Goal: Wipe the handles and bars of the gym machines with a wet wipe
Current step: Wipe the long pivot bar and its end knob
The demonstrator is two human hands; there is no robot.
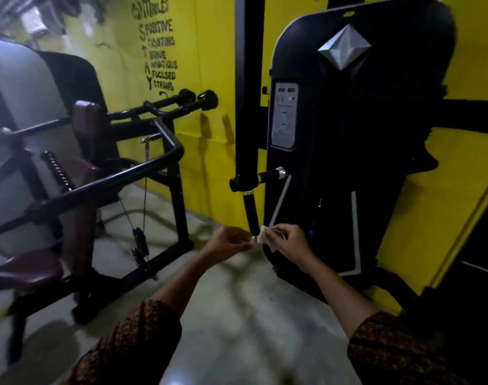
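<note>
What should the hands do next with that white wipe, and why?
Probably wrap the wipe round the hanging handle and rub upward: the left hand and right hand seem to pinch it just beside the handle's lower tip, not yet round it.

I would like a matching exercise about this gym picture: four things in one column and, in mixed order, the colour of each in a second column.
Things:
1. wipe
2. seat
3. wall
4. diamond emblem

Colours:
a. yellow
b. silver
c. white
d. maroon

Pairs: 1-c; 2-d; 3-a; 4-b
</note>
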